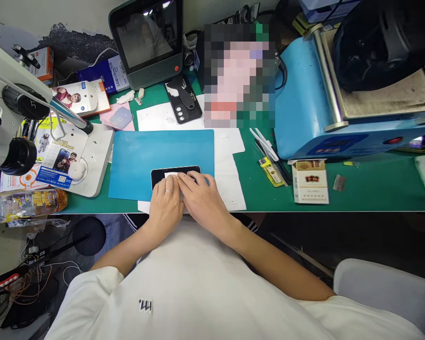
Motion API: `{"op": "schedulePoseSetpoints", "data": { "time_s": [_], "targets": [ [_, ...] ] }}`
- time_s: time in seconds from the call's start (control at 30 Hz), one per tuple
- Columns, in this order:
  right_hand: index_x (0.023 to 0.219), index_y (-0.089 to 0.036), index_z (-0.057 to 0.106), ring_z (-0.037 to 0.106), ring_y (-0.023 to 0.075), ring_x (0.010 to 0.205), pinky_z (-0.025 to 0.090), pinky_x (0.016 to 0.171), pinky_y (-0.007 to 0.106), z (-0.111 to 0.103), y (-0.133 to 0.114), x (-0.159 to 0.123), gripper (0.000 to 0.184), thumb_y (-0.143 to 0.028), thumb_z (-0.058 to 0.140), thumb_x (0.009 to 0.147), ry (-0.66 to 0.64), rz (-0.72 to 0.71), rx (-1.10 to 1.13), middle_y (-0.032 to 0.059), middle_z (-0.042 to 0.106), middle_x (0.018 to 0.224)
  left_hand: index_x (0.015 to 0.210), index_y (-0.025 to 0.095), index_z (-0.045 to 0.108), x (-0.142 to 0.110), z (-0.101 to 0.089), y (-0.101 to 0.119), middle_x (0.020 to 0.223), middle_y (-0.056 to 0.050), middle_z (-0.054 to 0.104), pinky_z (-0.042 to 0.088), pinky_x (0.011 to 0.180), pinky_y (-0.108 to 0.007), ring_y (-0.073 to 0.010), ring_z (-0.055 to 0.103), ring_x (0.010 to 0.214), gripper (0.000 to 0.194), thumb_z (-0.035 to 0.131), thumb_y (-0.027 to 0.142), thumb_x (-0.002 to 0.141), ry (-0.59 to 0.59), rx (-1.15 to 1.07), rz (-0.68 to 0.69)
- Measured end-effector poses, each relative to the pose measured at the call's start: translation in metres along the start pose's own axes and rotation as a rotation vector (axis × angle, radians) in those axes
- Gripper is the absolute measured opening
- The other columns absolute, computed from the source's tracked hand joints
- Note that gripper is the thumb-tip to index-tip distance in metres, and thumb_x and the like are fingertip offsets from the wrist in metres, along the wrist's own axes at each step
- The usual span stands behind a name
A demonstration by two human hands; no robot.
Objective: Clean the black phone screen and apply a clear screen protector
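Observation:
A dark-screened smartphone point(157, 176) lies sideways on the blue work mat point(138, 156), close to the desk's front edge. A small white piece, like a wipe or paper point(170, 174), shows at the fingertips on its glass. My left hand point(167, 200), with a ring on one finger, is closed with fingers together over the white piece. Bent across the phone's right half is my right hand point(204, 198); its fingertips meet the left ones at the same white piece. Both hands cover the phone's lower part and most of the white piece.
White paper point(230, 184) lies beneath the mat. Behind it rests a black phone case point(184, 101). A white microscope stand point(97, 165) is on the left, a blue machine point(301, 104) on the right. Tweezers point(265, 144), a yellow packet point(271, 171) and a cigarette box point(310, 182) lie between.

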State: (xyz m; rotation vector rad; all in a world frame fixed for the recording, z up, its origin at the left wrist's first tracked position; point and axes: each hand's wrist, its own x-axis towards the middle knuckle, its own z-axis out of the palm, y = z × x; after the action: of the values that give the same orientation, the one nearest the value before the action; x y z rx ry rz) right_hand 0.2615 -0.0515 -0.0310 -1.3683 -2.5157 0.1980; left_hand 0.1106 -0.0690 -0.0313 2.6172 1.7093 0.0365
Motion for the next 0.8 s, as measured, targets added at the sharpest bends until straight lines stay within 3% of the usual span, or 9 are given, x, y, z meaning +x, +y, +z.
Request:
{"op": "schedulePoseSetpoints", "data": {
  "time_s": [0.8],
  "targets": [
    [0.143,-0.013,0.062,0.053,0.0312,0.128,0.038,0.103,0.046,0.004,0.001,-0.006,0.049,-0.002,0.045,0.099,0.010,-0.007,0.043,0.0123,0.068,0.145,0.151,-0.001,0.045,-0.004,-0.004,0.007,0.143,-0.027,0.057,0.050,0.104,-0.049,-0.0338,0.058,0.126,0.054,0.043,0.011,0.099,-0.107,0.026,-0.006]
  ]
}}
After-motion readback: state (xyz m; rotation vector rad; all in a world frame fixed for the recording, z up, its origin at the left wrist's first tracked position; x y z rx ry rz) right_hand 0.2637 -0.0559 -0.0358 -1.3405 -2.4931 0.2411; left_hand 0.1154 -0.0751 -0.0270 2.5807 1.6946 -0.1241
